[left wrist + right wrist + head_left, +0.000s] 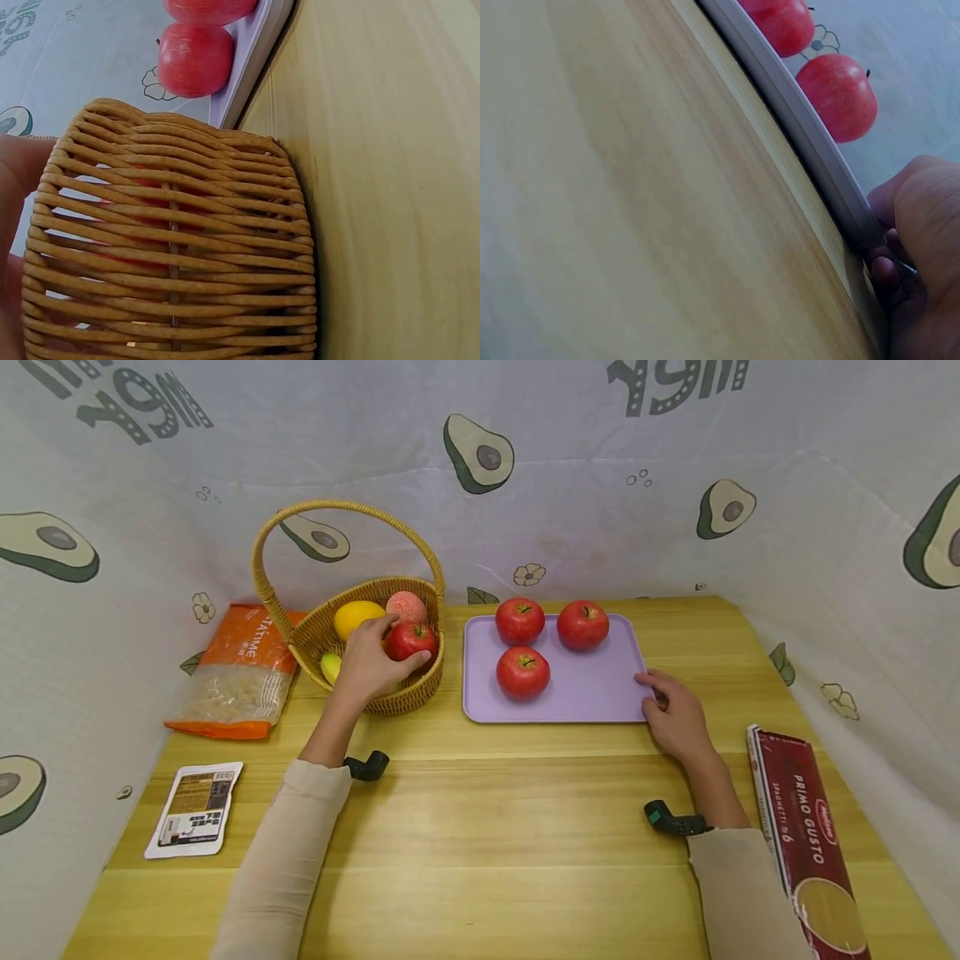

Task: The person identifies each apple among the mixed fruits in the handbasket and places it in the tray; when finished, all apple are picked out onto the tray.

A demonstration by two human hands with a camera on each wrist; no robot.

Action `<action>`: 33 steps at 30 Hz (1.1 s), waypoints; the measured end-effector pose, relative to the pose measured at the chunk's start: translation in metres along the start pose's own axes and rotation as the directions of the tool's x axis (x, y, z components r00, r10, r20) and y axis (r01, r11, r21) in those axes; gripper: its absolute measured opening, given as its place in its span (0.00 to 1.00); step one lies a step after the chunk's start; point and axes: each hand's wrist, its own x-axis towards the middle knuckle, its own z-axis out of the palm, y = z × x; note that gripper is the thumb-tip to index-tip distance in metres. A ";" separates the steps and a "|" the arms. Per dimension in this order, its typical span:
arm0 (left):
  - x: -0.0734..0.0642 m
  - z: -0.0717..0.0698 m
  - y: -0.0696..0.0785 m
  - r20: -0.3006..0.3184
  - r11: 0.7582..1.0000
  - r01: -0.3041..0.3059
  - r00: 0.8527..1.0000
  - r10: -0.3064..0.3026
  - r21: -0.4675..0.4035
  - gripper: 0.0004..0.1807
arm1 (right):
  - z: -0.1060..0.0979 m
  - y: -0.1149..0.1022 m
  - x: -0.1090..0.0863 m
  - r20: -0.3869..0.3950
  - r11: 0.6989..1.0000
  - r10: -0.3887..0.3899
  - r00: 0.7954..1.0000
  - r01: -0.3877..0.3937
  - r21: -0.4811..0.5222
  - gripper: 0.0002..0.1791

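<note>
In the head view, my left hand reaches into the wicker basket, its thumb and fingers round a red apple. Beside that apple lie a pink round fruit, a yellow lemon-like fruit and a green-yellow fruit, partly hidden by the hand. The basket's weave covers most of the left hand in the left wrist view. My right hand holds the right edge of a lilac tray. Three red apples sit on the tray.
An orange pasta bag lies left of the basket, with a white flat packet nearer the front. A dark red spaghetti pack lies along the table's right side. Avocado-printed cloth hangs behind and on both sides.
</note>
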 end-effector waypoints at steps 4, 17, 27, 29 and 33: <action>0.004 0.001 0.000 0.020 1.000 0.022 1.000 -0.023 0.016 0.47 | -0.001 -0.001 0.000 -0.001 1.000 0.002 1.000 -0.002 0.004 0.24; 0.013 0.005 0.001 0.052 0.995 0.005 0.999 -0.010 0.096 0.49 | -0.003 -0.003 0.002 -0.012 1.000 -0.012 1.000 0.012 0.007 0.23; 0.018 0.011 0.001 0.069 0.986 0.007 0.997 -0.019 0.165 0.49 | -0.004 -0.005 -0.001 -0.003 1.000 -0.012 1.000 0.012 0.009 0.24; 0.018 0.012 0.001 0.070 0.985 0.006 0.997 -0.018 0.170 0.49 | -0.004 -0.005 -0.001 0.000 1.000 -0.010 1.000 0.010 0.009 0.24; 0.018 0.012 0.001 0.071 0.984 -0.007 0.997 -0.006 0.175 0.48 | -0.004 -0.005 -0.002 -0.002 1.000 -0.009 1.000 0.009 0.011 0.24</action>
